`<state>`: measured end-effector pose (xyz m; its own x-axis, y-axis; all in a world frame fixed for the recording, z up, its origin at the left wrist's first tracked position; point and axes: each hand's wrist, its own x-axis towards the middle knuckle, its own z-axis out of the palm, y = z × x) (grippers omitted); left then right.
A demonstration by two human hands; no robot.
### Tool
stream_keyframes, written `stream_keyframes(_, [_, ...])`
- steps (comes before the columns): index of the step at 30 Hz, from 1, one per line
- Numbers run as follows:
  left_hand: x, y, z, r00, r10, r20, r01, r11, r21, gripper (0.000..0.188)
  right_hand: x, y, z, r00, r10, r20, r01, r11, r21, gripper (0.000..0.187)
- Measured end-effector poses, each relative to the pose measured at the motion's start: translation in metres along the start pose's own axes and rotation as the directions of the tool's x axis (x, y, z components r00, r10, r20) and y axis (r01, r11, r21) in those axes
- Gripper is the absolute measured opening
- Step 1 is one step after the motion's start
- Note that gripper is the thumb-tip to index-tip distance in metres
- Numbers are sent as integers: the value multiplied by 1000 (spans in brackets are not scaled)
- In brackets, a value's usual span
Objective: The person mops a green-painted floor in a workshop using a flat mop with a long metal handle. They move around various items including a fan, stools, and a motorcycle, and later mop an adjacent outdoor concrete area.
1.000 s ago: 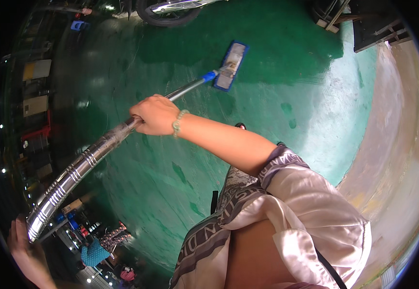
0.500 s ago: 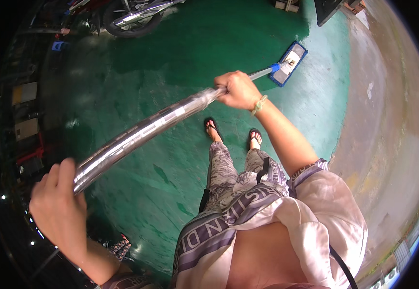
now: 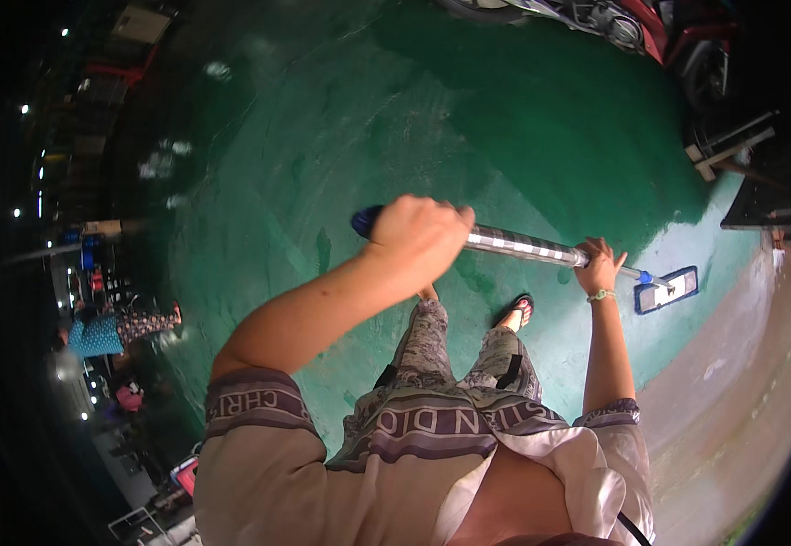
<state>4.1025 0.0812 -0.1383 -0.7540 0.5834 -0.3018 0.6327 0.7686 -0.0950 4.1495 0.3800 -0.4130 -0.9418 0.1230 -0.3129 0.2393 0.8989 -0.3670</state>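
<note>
Blue fringe borders the flat mop head, which rests near the right edge of the green floor, on a pale, glossy stretch just short of the paving. Its upper face is greyish white and oblong. A blue collar joins it to the mop handle, a shiny metal tube that crosses in front of the wearer and ends at the left in a dark blue cap.

Left hand: closed around the handle just beside the cap, knuckles uppermost. Right hand: wrapped around the handle further down, nearer the mop head, with one digit jutting outward; a pale green bracelet circles the wrist. The hands are well apart.

Below the handle, the wearer's right foot stands on the floor in a black flip-flop; the left foot is mostly hidden behind the left forearm. Patterned trousers and a pale shirt with dark lettered bands are worn.

Beyond the mop, a darker green area extends toward a red motorcycle at the floor's far edge. Near the left edge, a person in a blue top is visible, small and dim.
</note>
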Motion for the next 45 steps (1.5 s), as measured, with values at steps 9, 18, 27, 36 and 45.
stream_keyframes(9, [-194,-163,-141,908,-417,-47,396,815,424,14,-39,-326,5,708,-515,-484,702,590,398,19])
stream_keyframes(18, [-322,-244,-180,750,-630,-201,589,497,637,31,18,-580,21,403,-516,-756,913,167,373,24])
stream_keyframes(27, [-154,-352,-103,796,-543,-267,531,415,739,21,269,-669,57,517,-600,-611,854,408,323,18])
stream_keyframes(36, [-121,-393,-121,826,-515,-228,504,496,707,19,307,-669,54,521,-667,-533,854,395,340,25])
stream_keyframes(45, [-167,-412,-184,717,-681,-151,603,496,625,26,233,-730,24,616,-598,-512,764,297,573,28])
